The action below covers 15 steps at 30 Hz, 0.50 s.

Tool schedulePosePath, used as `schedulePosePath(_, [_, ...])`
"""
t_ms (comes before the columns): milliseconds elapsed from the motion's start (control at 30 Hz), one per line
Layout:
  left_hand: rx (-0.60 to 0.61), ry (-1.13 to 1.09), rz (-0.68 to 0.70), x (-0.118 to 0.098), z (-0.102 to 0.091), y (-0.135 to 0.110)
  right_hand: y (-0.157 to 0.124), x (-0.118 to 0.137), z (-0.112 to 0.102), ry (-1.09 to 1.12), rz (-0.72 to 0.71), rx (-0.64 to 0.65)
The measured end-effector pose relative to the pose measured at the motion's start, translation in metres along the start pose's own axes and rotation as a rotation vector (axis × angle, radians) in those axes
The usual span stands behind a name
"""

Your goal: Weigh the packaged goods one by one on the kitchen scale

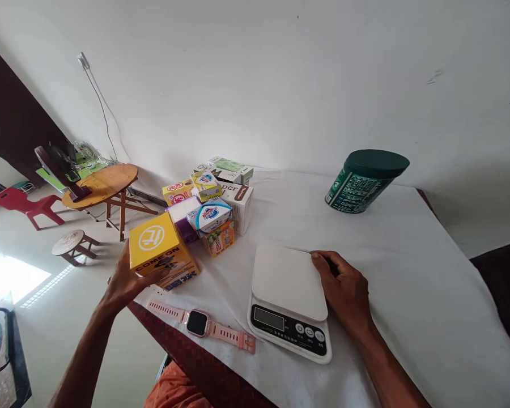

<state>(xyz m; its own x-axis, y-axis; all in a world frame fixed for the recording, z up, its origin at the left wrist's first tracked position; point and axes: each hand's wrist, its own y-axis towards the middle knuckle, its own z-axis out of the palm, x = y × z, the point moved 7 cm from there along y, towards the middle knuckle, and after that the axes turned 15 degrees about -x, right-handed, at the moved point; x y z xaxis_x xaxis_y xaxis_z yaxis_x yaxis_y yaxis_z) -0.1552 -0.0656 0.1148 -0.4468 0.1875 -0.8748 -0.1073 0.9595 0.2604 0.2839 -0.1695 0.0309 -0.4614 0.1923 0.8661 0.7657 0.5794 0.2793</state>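
Head view: left hand [125, 281] grips yellow box [159, 249]; right hand [347, 288] touches scale [287, 283], fingers [336, 260] partly hidden, hold unclear.

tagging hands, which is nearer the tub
Right: the right hand, touching the scale, is in front of the tub; the left hand, holding the yellow box, is farther left.

The yellow box [165, 250] hides some left fingers [152, 278].

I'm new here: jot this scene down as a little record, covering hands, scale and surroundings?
Left hand: gripping a yellow box
Right hand: at the right side of the white scale
Display: no digits visible
Pink watch: lying left of the scale
Small boxes: clustered beyond the yellow box
Green canister: far right
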Motion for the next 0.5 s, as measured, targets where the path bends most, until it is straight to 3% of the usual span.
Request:
schedulePosePath(233, [-0.007, 0.168, 0.154, -0.01, 0.02, 0.004, 0.002, 0.001, -0.001, 0.023, 0.001, -0.008])
schedulePosePath(500, [-0.11, 0.218, 0.158, -0.008, 0.036, -0.001, 0.003, 0.002, -0.001, 0.039, -0.008, -0.026])
